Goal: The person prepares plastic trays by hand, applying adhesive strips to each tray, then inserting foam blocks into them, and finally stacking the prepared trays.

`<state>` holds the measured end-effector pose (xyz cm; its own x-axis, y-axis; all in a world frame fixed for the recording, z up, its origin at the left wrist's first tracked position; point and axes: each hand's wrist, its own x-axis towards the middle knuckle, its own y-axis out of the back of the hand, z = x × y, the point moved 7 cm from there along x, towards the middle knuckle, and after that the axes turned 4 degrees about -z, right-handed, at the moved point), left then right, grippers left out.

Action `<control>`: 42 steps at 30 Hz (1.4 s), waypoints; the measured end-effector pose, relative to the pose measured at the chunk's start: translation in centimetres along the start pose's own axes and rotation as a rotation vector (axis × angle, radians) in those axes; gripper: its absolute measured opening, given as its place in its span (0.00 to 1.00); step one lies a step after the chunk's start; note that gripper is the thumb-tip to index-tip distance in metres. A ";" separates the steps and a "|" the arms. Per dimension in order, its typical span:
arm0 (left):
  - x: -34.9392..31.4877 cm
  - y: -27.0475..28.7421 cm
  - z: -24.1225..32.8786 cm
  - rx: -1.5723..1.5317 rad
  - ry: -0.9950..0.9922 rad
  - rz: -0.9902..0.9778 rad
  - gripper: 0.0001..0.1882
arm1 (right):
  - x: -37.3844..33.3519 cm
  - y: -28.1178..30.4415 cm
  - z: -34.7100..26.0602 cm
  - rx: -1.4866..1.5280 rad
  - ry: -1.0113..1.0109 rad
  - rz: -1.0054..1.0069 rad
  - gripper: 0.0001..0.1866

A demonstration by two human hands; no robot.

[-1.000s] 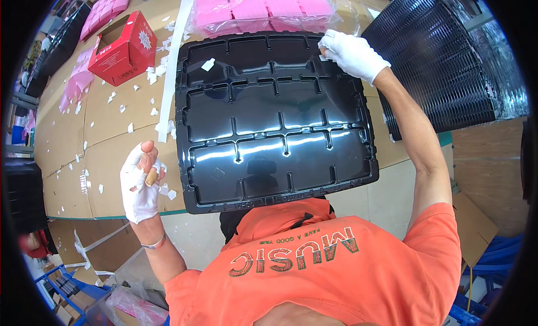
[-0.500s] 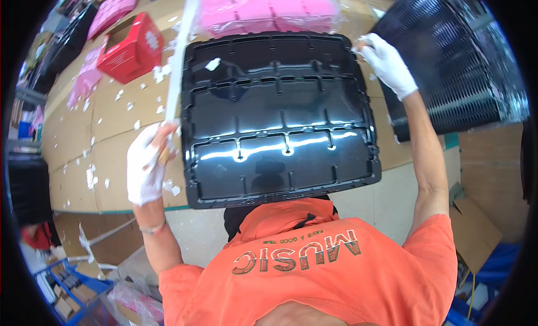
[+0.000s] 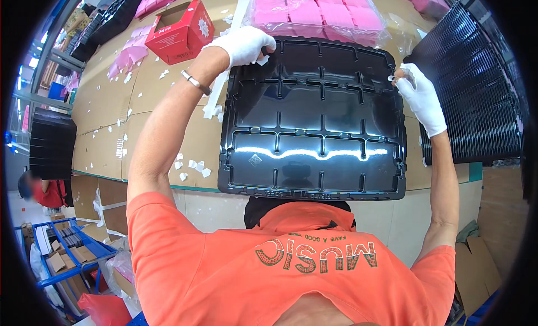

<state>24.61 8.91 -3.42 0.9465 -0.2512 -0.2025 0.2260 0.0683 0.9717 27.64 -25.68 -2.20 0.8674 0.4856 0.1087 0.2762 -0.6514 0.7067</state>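
Note:
A black plastic tray [image 3: 314,110] with shallow moulded ribs lies in front of me, its near edge by my chest. My left hand [image 3: 242,47], in a white glove with bare fingertips, reaches over the tray's far left corner. Its fingers pinch a small white scrap [image 3: 263,60] just above the surface. My right hand [image 3: 423,99], gloved the same way, is closed at the tray's right edge, with a small white bit [image 3: 391,78] showing at the fingertips. On the tray's near left part is a small pale square [image 3: 255,159]; whether it is a sticker I cannot tell.
Pink foam-like blocks in clear film [image 3: 316,15] sit beyond the tray. A tall stack of black trays [image 3: 471,91] stands at the right. An open red box [image 3: 180,32], a white strip [image 3: 216,96] and scattered white scraps [image 3: 196,165] lie on the cardboard-covered table [image 3: 101,135].
My left hand has moved from beside the tray to its far left corner and taken hold of the white scrap lying there. My right hand stays by the right edge. The view has shifted.

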 end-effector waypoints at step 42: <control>-11.0 4.2 -11.0 -0.651 0.190 0.984 0.06 | 3.9 -2.8 -6.7 0.339 0.097 -0.099 0.10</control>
<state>17.67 22.58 1.53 0.7851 0.3264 0.5264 -0.5930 0.6414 0.4867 27.49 -18.07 0.90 0.7907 0.5985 0.1286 0.4924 -0.7466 0.4473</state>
